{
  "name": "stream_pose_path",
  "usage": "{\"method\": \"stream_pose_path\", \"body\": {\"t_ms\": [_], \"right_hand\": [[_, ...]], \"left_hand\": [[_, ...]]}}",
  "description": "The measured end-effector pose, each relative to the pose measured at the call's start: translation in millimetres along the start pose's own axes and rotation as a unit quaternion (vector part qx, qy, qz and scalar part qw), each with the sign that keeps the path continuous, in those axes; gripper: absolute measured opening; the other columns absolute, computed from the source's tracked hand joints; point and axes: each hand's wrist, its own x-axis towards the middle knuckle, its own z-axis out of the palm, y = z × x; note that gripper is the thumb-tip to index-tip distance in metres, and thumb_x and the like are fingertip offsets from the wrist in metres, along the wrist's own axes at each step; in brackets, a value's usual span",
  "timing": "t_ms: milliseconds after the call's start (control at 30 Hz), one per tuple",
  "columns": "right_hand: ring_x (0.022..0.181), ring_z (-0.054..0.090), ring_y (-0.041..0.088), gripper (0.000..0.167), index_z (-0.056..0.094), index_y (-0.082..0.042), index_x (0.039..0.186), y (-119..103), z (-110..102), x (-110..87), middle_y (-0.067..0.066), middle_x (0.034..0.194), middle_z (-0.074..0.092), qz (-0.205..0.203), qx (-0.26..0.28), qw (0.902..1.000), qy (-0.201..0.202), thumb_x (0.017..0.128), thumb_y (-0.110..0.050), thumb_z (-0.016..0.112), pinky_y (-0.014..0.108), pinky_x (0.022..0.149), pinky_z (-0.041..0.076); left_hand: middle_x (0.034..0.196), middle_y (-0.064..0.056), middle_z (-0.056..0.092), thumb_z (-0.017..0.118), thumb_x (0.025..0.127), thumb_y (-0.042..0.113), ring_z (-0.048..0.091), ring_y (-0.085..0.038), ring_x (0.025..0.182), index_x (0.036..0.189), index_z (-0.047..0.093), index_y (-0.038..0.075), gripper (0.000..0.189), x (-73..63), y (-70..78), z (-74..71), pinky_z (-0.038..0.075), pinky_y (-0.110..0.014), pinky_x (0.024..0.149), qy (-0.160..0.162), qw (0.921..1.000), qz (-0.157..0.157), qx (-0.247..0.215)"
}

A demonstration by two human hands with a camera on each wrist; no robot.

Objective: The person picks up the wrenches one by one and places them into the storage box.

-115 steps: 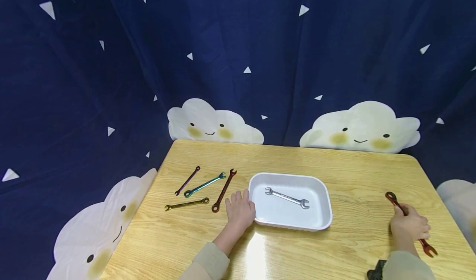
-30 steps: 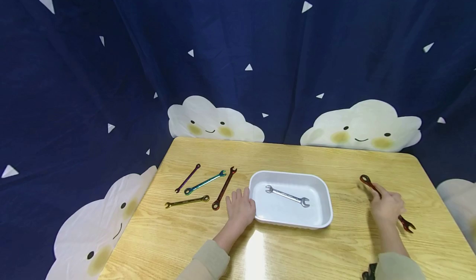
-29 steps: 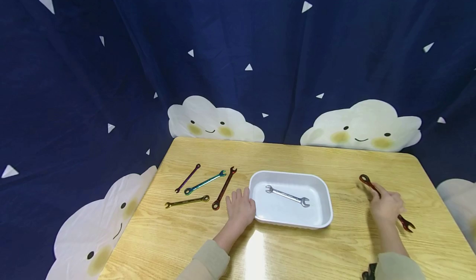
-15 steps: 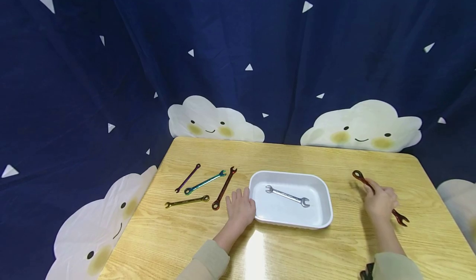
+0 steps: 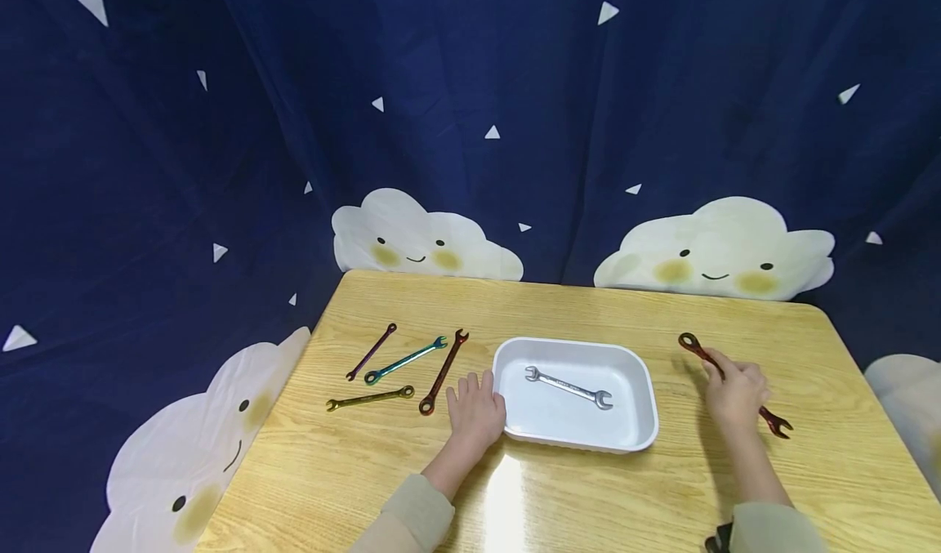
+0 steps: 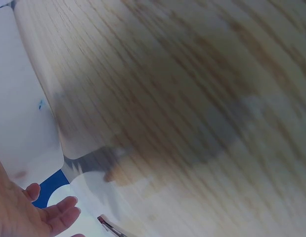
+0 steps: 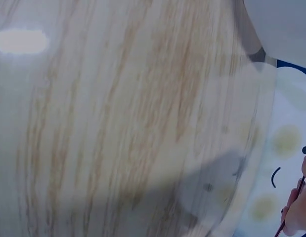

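My right hand [image 5: 735,390] grips a dark red combination wrench [image 5: 706,357] by its middle, right of the white tray [image 5: 532,418]. The wrench's ring end points up and left, its open end down and right. At the right wrist view's edge, fingers [image 7: 291,197] curl along the thin wrench shaft [image 7: 280,229]. My left hand [image 5: 474,414] rests at the tray's left wall, fingers extended; the left wrist view shows them [image 6: 59,217] beside the tray [image 6: 19,98]. Inside the tray lies a silver double open-ended wrench [image 5: 568,387].
Left of the tray several wrenches lie on the wooden table [image 5: 610,504]: a dark red one [image 5: 444,372], a teal one [image 5: 406,360], a purple one [image 5: 371,352] and a gold one [image 5: 370,399]. A dark blue curtain [image 5: 544,71] with clouds hangs behind.
My right hand has carried the dark red wrench leftward from the table's right side and somewhat away from me, closer to the tray. The left hand and tray stay in place.
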Motion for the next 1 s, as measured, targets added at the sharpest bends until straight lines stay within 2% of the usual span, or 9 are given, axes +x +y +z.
{"method": "stream_pose_path", "body": {"t_ms": [200, 400, 800, 1000], "right_hand": [[0.094, 0.038, 0.046, 0.025, 0.061, -0.002, 0.112, -10.9, 3.9, -2.4, 0.026, 0.094, 0.044, -0.014, 0.013, 0.9998, -0.012, 0.089, -0.008, 0.057, 0.056, 0.076, 0.02], [0.091, 0.041, 0.045, 0.023, 0.063, -0.003, 0.109, -21.5, 8.9, -5.4, 0.027, 0.093, 0.046, -0.038, 0.021, 0.9991, 0.0, 0.086, -0.006, 0.06, 0.056, 0.078, 0.023], [0.081, 0.043, 0.041, 0.024, 0.067, -0.003, 0.104, -39.4, 15.0, -10.7, 0.026, 0.087, 0.049, -0.092, 0.04, 0.9948, 0.018, 0.08, -0.002, 0.066, 0.049, 0.068, 0.022], [0.082, 0.041, 0.039, 0.024, 0.066, -0.002, 0.106, -45.3, 18.7, -12.3, 0.024, 0.089, 0.048, -0.099, 0.042, 0.9942, -0.006, 0.082, -0.003, 0.064, 0.049, 0.071, 0.022]], "left_hand": [[0.103, -0.013, 0.049, 0.041, 0.089, 0.026, 0.044, -0.031, 0.098, 0.118, 0.046, 0.01, 0.033, 0.3, -0.5, 0.6, 0.03, -0.053, 0.089, 0.0, 1.0, -0.002, 0.002], [0.103, -0.013, 0.049, 0.04, 0.089, 0.025, 0.044, -0.031, 0.098, 0.118, 0.046, 0.01, 0.033, 0.0, -0.1, 0.4, 0.03, -0.052, 0.089, -0.001, 1.0, -0.001, 0.001], [0.104, -0.013, 0.049, 0.041, 0.089, 0.025, 0.043, -0.031, 0.099, 0.118, 0.046, 0.01, 0.033, 0.1, 0.0, 0.4, 0.03, -0.053, 0.089, 0.002, 1.0, -0.001, -0.004], [0.104, -0.013, 0.049, 0.04, 0.09, 0.026, 0.043, -0.031, 0.101, 0.119, 0.045, 0.01, 0.034, 0.1, 0.0, 0.0, 0.03, -0.053, 0.09, -0.007, 1.0, -0.004, 0.003]]}}
